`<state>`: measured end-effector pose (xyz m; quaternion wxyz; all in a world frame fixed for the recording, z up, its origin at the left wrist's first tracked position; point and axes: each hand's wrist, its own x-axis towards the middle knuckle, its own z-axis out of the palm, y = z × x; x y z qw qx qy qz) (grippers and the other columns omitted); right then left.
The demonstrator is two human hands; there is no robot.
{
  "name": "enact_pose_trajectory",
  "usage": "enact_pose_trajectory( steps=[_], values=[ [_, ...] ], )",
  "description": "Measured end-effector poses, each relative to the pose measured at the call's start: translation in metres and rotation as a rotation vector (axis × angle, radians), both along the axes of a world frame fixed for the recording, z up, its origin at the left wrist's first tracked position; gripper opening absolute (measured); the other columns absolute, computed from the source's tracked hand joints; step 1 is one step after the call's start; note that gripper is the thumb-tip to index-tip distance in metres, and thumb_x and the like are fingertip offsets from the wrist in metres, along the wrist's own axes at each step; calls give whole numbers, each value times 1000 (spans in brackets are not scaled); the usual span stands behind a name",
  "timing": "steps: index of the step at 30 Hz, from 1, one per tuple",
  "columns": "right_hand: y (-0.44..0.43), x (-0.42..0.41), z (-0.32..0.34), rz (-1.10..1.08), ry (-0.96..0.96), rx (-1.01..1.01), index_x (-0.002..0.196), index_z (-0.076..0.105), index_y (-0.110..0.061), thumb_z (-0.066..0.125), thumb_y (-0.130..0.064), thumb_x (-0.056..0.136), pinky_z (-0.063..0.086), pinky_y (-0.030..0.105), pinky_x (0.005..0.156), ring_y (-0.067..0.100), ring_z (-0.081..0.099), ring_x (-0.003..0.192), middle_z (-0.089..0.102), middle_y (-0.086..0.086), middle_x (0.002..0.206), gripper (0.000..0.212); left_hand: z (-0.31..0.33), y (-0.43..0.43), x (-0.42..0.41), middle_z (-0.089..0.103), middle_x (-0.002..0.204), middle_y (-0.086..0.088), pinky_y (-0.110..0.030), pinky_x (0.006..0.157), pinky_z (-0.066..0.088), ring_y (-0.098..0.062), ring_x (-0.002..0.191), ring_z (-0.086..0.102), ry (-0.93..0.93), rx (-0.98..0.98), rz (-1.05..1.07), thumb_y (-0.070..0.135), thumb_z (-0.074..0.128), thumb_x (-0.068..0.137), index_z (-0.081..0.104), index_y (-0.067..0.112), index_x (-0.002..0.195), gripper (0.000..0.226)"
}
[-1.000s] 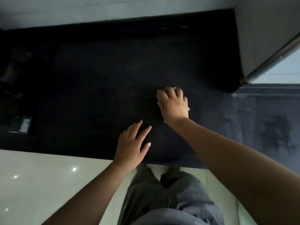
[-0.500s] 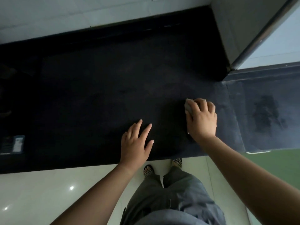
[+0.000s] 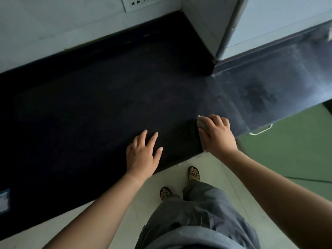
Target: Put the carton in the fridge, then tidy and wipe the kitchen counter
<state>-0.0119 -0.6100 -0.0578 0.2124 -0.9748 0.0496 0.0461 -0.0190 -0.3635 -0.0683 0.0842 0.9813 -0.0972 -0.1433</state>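
Most of the job looks done, I judge: no carton in sight, the dark worktop bare, my right hand at four o'clock, fingers clenched on the cloth, my left hand lying flat, released, beside it.

Your left hand is lying flat, fingers spread; your right hand is pressing down, fingers curled, arm extended.

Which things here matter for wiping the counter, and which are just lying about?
For the job:
right hand
pale cloth under it
left hand, flat on the top
dark counter

Just there:
wall socket
small pale item at the counter's left edge, too blurred to name
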Motion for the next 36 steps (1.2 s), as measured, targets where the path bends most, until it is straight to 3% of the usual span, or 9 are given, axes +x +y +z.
enact_pose_trajectory(
  steps=[6,13,18,22,29,33,36],
  values=[
    [-29,-21,25,-152,-124,49,124,53,-19,56,-30,89,39,40,90,35,42,108,56,7,118,37,26,-19,14,39,147,-6,-42,96,41,-26,131,40,-35,-81,-137,52,28,91,32,26,144,59],
    [-106,-14,33,-247,-102,34,124,52,-20,54,-34,89,38,37,89,32,41,111,53,4,123,38,34,-94,38,42,145,-5,-39,99,39,-24,131,40,-39,-133,-197,41,44,93,35,24,143,53],
    [-161,22,29,-164,-68,52,126,51,-20,54,-34,90,39,38,90,30,39,112,52,3,124,39,26,-169,45,33,150,-1,-37,103,35,-21,136,32,11,-97,-165,43,43,93,28,28,145,56],
    [-199,59,19,-50,-4,44,127,50,-21,53,-36,90,45,41,82,28,36,114,50,1,126,40,17,-225,48,24,154,-2,-39,103,36,-22,138,26,67,-19,-68,45,43,92,24,29,146,59],
    [-217,107,17,187,-3,66,127,49,-21,54,-34,90,47,42,83,31,37,116,49,3,126,40,8,-257,46,21,155,-2,-43,106,34,-23,139,25,57,75,94,48,41,92,23,31,145,59],
    [-216,116,15,220,121,12,131,42,-26,51,-35,90,44,44,86,27,30,123,41,2,133,42,20,-266,49,31,152,-2,-42,104,34,-22,136,33,18,35,196,44,44,92,31,29,143,56],
    [-223,115,21,241,187,-2,134,36,-29,49,-37,90,38,46,90,25,24,128,33,0,140,47,36,-267,46,47,141,-6,-43,95,43,-26,125,47,-129,-71,265,41,47,89,44,21,137,52]
  ],
)
